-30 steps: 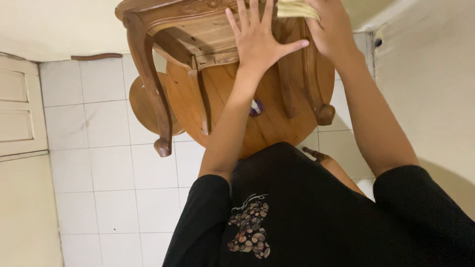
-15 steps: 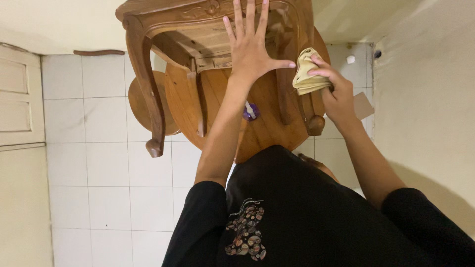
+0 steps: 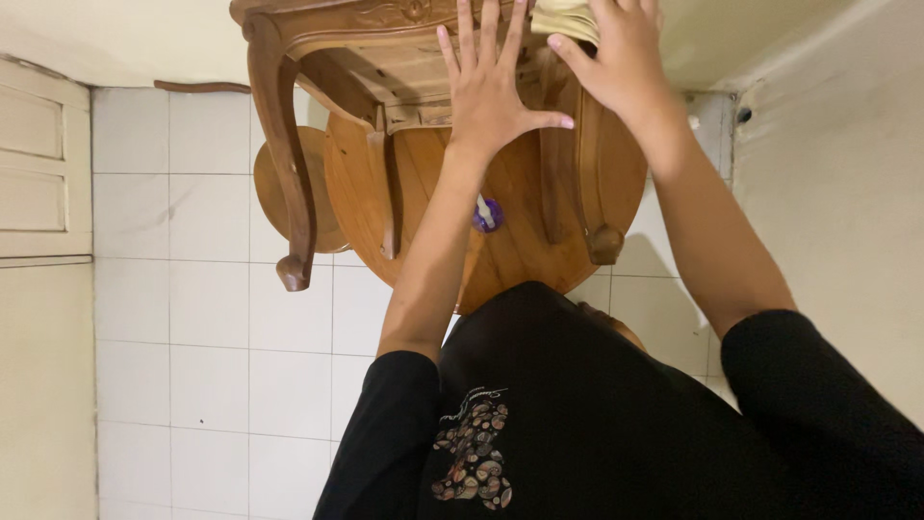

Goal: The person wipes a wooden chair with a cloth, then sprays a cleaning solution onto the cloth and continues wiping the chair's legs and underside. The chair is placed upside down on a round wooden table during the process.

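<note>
A carved wooden stool (image 3: 289,125) with curved legs lies tipped over on a round wooden table (image 3: 510,250). My left hand (image 3: 486,87) rests flat on the stool's frame, fingers spread, holding nothing. My right hand (image 3: 616,58) grips a folded yellowish cloth (image 3: 563,17) and presses it against the upper part of a stool leg (image 3: 592,183) at the top edge of the view. A small purple spray bottle (image 3: 486,214) with a white top stands on the table, below my left wrist.
White floor tiles (image 3: 192,337) surround the table. A cream cabinet door (image 3: 43,164) is at the left and a cream wall (image 3: 837,193) at the right. A smaller round wooden disc (image 3: 279,193) sits behind the stool leg. A dark wooden strip (image 3: 197,87) lies by the far wall.
My right hand slid the cloth down the stool leg, then back up to the top of it. My left hand stayed flat on the frame.
</note>
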